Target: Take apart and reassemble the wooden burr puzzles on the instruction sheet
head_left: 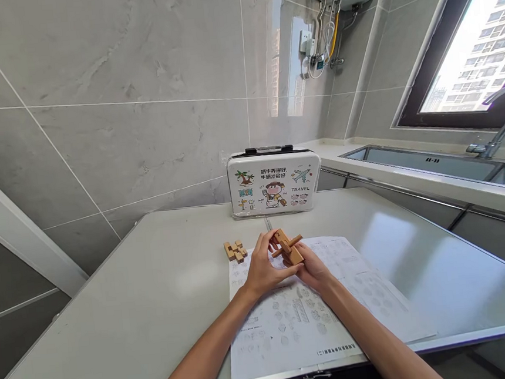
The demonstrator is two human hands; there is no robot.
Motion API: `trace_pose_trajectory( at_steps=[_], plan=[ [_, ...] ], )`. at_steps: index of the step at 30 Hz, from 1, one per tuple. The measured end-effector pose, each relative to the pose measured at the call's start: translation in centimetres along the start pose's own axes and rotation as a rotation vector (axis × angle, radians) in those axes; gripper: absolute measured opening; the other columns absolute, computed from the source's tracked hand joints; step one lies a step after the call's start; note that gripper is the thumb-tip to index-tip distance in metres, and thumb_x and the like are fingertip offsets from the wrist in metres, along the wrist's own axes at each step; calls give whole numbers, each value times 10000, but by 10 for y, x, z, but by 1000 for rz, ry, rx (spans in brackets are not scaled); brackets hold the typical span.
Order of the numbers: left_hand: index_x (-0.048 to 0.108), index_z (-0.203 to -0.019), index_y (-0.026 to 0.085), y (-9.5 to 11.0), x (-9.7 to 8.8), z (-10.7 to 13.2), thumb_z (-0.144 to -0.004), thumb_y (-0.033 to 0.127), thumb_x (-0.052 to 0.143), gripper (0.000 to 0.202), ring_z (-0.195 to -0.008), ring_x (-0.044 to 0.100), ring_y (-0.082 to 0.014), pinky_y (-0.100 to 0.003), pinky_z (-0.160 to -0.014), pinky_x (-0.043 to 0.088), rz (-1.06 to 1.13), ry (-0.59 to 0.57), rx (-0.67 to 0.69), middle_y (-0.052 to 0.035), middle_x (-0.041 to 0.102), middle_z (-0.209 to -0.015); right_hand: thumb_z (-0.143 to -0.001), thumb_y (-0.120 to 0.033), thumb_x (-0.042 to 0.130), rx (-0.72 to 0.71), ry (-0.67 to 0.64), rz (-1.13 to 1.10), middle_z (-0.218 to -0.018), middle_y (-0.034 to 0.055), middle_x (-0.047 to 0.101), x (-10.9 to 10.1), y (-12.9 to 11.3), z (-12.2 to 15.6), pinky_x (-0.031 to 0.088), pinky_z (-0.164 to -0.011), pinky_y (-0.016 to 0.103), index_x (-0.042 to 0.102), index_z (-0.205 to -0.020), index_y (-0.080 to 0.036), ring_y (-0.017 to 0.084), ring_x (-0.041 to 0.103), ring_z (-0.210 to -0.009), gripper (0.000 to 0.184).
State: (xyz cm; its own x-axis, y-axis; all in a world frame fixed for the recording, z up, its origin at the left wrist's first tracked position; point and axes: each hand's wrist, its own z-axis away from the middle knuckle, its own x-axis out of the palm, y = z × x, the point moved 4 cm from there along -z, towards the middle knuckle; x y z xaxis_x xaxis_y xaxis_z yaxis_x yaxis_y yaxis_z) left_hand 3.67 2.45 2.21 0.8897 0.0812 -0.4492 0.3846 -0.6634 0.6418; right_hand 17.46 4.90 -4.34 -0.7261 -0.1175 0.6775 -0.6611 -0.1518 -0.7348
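Observation:
Between my two hands is a partly joined wooden puzzle (289,250), made of a wide block with a number on its end and a thin stick crossing it at an angle. The fingers and thumb of my left hand (263,266) grip the block's left and lower edges. From the right, my right hand (313,267) holds the block from beneath, with some of its fingers hidden behind the wood. Several loose wooden puzzle pieces (235,251) lie in a small cluster to the left of my hands.
Printed instruction sheets (286,328) with small diagrams lie under my hands on the white table (156,304). A white case (275,181) with cartoon prints stands at the back against the tiled wall. Right of it are a counter, a sink (427,165) and a faucet (501,123).

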Motion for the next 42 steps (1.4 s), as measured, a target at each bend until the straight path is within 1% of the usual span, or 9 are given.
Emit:
trace_pose_trajectory(
  at_steps=[3,9,15,18,21,24,30,36,42],
  plan=[
    [473,-1404,255,2,1,0,-667,455,925,887,-919,566,-214,-375,-848,531,-2,21,15,-71,600,-1177,-732,-350,864,-15,-38,14,-837,7,666,4,-4,2,474,-591,251,695,-934,-210,125,551,-660,298],
    [477,-1409,266,7,-1,-1,-667,381,915,870,-922,564,-215,-381,-857,530,-4,-12,30,-57,585,-1141,-766,-318,843,53,-74,-29,-747,-22,606,7,-6,4,438,-545,231,683,-905,-214,109,506,-609,236],
    [474,-1404,271,7,-2,-5,-645,322,915,879,-970,572,-223,-380,-870,526,49,-24,10,-62,592,-1205,-723,-248,850,47,-60,-22,-708,-26,583,3,-6,3,419,-535,239,675,-877,-217,120,508,-606,235],
    [461,-1420,270,4,-3,-7,-638,308,917,906,-988,584,-233,-390,-877,526,40,-16,3,-64,597,-1203,-725,-294,860,41,-7,14,-731,-18,608,0,-5,1,425,-544,244,685,-863,-216,127,526,-629,236],
    [455,-1416,264,1,-5,-6,-646,296,904,892,-1001,590,-236,-394,-880,532,24,-12,7,-69,590,-1210,-771,-369,839,35,-1,28,-829,-1,661,1,-5,0,467,-601,255,712,-951,-226,142,568,-699,263],
    [434,-1427,266,4,-3,-4,-679,274,864,863,-1007,593,-237,-403,-889,536,-3,-34,71,-73,581,-1214,-795,-368,825,48,-33,38,-823,-8,650,5,-8,2,474,-622,254,712,-954,-230,135,556,-691,240],
    [385,-1467,295,11,2,1,-731,301,834,862,-1038,595,-252,-449,-945,522,-81,-70,248,-95,579,-1317,-811,-351,789,55,-109,114,-663,-41,515,14,-17,9,373,-525,246,704,-906,-209,102,402,-548,190],
    [408,-1451,273,8,-6,-5,-684,333,861,892,-1082,605,-281,-458,-954,520,-66,-29,153,-101,583,-1295,-782,-472,823,-69,-90,208,-796,4,611,13,-29,10,386,-540,259,691,-904,-224,138,480,-625,306],
    [433,-1450,268,4,-12,-10,-686,259,844,867,-1209,592,-296,-438,-1003,514,-27,-69,108,-102,577,-1358,-798,-541,814,-111,-138,338,-613,-60,470,10,-34,9,247,-491,247,699,-1020,-233,89,275,-500,396]
  ],
)
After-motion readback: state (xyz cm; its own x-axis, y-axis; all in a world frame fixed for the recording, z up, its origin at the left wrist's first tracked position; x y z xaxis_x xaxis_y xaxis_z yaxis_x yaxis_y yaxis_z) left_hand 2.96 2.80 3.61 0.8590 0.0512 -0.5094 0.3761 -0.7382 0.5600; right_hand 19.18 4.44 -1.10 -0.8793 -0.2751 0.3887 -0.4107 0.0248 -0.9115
